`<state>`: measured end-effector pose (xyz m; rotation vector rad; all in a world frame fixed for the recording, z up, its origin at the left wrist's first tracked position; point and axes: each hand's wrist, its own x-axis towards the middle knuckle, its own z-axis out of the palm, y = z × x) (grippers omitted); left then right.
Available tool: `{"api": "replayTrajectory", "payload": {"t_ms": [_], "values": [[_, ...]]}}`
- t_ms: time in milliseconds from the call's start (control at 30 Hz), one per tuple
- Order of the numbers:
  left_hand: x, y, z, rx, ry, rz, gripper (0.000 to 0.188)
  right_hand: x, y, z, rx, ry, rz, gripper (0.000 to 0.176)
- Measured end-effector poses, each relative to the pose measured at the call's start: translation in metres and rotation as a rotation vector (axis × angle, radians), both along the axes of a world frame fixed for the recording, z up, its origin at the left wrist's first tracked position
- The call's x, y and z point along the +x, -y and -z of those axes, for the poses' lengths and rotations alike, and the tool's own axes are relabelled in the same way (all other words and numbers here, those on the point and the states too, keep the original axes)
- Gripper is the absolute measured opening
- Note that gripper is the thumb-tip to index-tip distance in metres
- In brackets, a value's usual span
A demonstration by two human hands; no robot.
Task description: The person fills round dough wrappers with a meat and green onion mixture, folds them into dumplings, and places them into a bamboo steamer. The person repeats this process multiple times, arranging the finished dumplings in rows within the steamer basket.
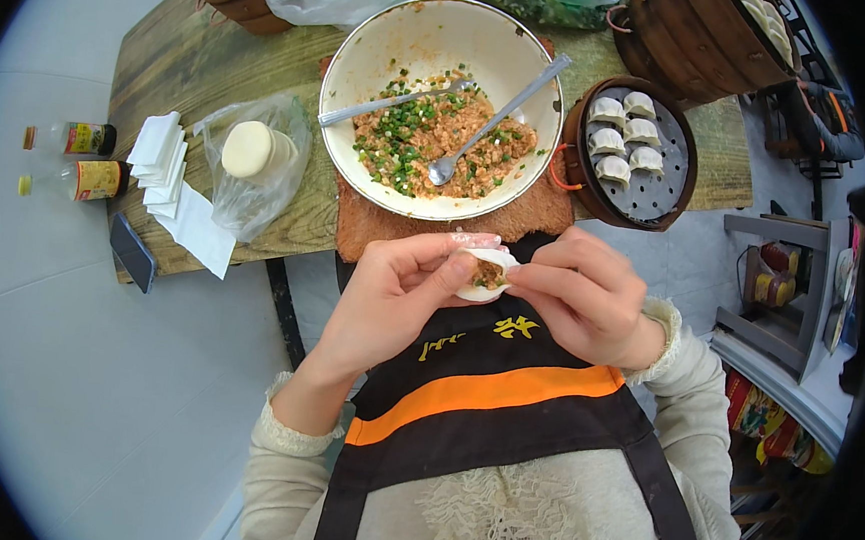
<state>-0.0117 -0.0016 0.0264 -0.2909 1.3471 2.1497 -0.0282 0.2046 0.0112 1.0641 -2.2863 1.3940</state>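
Observation:
My left hand (409, 283) cradles a round dumpling wrapper (482, 294) folded part-way around a meat filling (488, 275). The fingertips of my right hand (589, 292) pinch the wrapper's right edge, and its top still gapes. Just beyond my hands stands a cream enamel bowl (449, 27) of minced meat with chopped green onion (410, 155). A metal spoon (479, 134) and a second metal utensil (391, 107) rest in it. To the right, a round steamer basket (575, 141) with a perforated liner (664, 185) holds several pleated dumplings (608, 141).
Stacked wrappers (247, 149) lie on a plastic bag (257, 197), left of the bowl. Farther left are paper napkins (165, 168), two sauce bottles (96, 180) and a phone (133, 253) at the table edge. Tall steamer stacks (697, 40) stand behind. A person (834, 121) is at far right.

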Motion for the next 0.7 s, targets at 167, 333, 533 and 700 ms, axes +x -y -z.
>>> {"api": "replayTrajectory", "payload": {"t_ms": [167, 333, 533, 700], "values": [[0.001, -0.008, -0.001, -0.437, -0.407, 0.135, 0.031, -0.003, -0.001, -0.004, -0.010, 0.073, -0.028, 0.023], [0.002, -0.010, -0.008, -0.733, -0.756, 0.217, 0.031, -0.005, 0.000, -0.004, 0.013, 0.111, -0.077, 0.021], [0.001, -0.007, -0.008, -0.485, -0.485, 0.189, 0.030, -0.006, 0.004, -0.004, -0.035, 0.093, -0.051, 0.019], [0.008, -0.015, -0.002, -0.270, -0.496, -0.138, 0.038, -0.011, 0.007, -0.007, -0.055, -0.021, 0.087, 0.017]]}}
